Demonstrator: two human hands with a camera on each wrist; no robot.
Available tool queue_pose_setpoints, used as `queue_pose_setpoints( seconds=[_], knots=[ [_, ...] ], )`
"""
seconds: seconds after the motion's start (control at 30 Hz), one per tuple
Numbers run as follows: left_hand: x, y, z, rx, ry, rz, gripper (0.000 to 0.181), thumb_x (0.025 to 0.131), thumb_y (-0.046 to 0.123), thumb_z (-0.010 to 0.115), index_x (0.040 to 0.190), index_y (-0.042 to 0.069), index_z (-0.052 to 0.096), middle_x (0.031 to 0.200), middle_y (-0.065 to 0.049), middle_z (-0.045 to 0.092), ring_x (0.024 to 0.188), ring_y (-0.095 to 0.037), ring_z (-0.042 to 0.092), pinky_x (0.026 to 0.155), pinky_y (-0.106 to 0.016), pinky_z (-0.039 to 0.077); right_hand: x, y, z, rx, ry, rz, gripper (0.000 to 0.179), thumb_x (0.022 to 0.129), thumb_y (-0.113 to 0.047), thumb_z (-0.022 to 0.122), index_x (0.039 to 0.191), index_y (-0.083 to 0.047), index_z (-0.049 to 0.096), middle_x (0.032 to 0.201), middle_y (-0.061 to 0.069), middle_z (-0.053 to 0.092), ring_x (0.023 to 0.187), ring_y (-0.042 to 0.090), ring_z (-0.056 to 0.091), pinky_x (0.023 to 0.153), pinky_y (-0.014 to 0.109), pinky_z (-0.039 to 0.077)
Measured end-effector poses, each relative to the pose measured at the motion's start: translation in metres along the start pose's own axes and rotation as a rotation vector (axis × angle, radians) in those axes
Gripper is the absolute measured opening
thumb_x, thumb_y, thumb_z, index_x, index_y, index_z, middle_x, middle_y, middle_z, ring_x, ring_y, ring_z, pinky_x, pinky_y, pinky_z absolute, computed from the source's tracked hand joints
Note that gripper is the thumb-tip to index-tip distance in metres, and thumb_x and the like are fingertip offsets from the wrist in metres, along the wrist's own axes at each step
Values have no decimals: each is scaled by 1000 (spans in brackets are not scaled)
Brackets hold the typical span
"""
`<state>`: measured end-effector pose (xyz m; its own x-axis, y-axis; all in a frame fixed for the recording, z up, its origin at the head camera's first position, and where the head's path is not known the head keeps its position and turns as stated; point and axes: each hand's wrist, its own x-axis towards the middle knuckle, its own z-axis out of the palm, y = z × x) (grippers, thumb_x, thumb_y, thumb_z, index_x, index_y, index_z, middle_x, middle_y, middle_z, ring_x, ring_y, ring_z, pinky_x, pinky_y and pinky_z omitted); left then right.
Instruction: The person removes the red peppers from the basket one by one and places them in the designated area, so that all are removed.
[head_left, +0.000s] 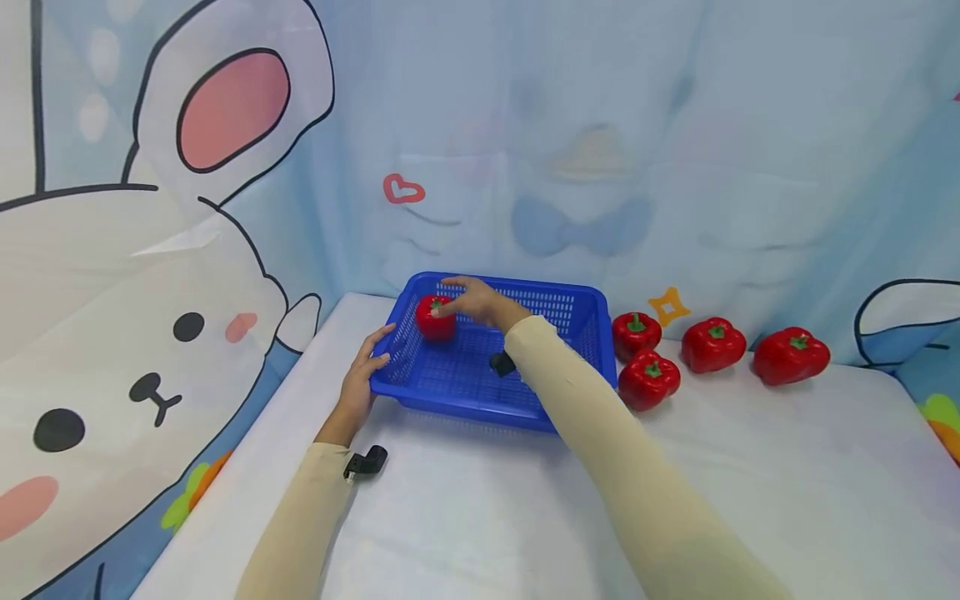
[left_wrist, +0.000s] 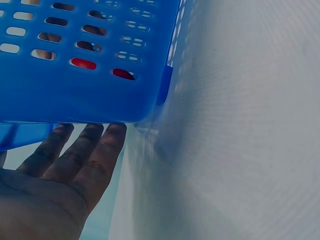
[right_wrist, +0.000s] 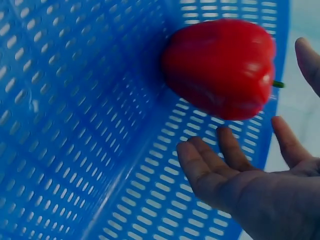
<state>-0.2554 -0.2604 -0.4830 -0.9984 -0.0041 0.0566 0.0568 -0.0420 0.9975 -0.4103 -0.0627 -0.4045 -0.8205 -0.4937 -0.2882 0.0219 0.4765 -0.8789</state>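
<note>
A blue plastic basket (head_left: 480,367) with slotted walls stands on the white-covered table. Inside its left end is a red bell pepper (head_left: 437,329), its green stem up. Over the basket, my right hand (head_left: 480,302) is beside this pepper. In the right wrist view, the right hand (right_wrist: 250,187) has its fingers spread, with a gap between them and the pepper (right_wrist: 220,67). At the basket's left end is my left hand (head_left: 358,387). The left wrist view shows the left hand (left_wrist: 65,185) with fairly straight fingers, fingertips touching the basket's rim (left_wrist: 85,107).
Several more red bell peppers lie right of the basket; the nearest pepper (head_left: 648,379) is close to its right wall, and the farthest pepper (head_left: 791,357) is toward the table's right side. A printed curtain (head_left: 465,108) hangs right behind the basket.
</note>
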Motion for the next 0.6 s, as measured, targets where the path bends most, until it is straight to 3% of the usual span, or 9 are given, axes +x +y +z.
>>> queue_pose_setpoints(
  seconds=[0.23, 0.37, 0.47, 0.6],
  knots=[
    [3, 2, 3, 9, 9, 1, 54, 98, 21, 39, 151, 29, 35, 165, -3, 15, 149, -35, 23, 120, -57, 22, 14, 0, 6, -147, 50, 1, 76, 82, -16, 79, 149, -15, 44, 158, 14, 33, 145, 34, 34, 115, 46, 37],
    [4, 1, 2, 12, 15, 5, 54, 98, 21, 39, 151, 30, 35, 165, -3, 16, 148, -35, 25, 120, -57, 23, 15, -1, 9, -176, 75, -20, 74, 80, -16, 81, 145, -10, 47, 153, 16, 40, 139, 34, 41, 113, 45, 40],
    [3, 1, 1, 17, 14, -3, 54, 98, 21, 38, 151, 29, 34, 165, -3, 16, 147, -36, 25, 119, -57, 24, 8, -6, 10, -202, 94, -63, 74, 79, -20, 82, 145, -12, 48, 149, 15, 44, 136, 34, 45, 110, 45, 44],
    [2, 1, -1, 28, 11, -13, 54, 99, 22, 37, 152, 30, 33, 165, -3, 15, 147, -36, 25, 119, -57, 25, -18, -26, 8, -202, 86, -162, 75, 80, -24, 81, 146, -16, 46, 144, 15, 49, 131, 33, 49, 102, 46, 51]
  ],
)
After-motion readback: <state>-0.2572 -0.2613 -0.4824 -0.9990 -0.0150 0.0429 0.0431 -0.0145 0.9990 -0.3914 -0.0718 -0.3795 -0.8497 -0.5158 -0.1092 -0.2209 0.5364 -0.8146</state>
